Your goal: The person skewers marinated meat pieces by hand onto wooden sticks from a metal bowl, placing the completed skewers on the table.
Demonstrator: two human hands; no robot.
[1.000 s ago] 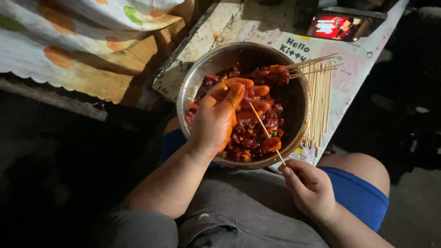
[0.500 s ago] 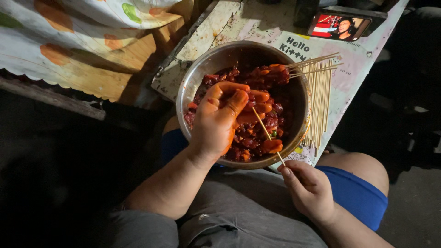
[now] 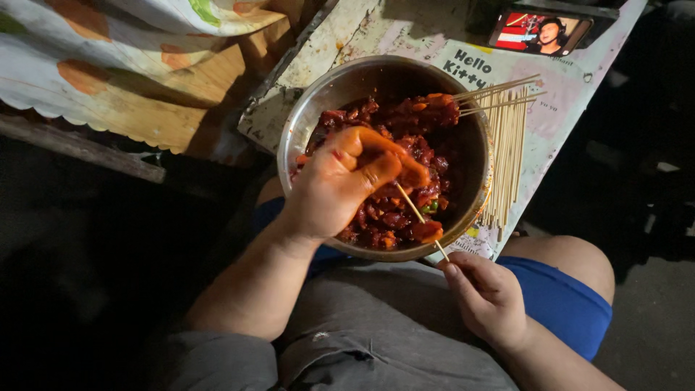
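Two hands | left [image 3: 340, 185] pinches meat [image 3: 405, 174], apparently | right [image 3: 489, 297] grasps skewer [image 3: 422, 221]

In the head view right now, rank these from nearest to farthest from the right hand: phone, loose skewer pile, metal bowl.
From the right hand:
1. Metal bowl, its near rim just above the hand.
2. Loose skewer pile, on the table right of the bowl.
3. Phone, at the table's far edge.

A thin wooden skewer [image 3: 422, 221] is held slanted over a round steel bowl [image 3: 318, 108]. One red, sauce-coated meat piece [image 3: 427, 231] is threaded low on it. The bowl is filled with glistening dark-red marinated meat [image 3: 405, 137], flecked with green, and is set on a worn table edge.
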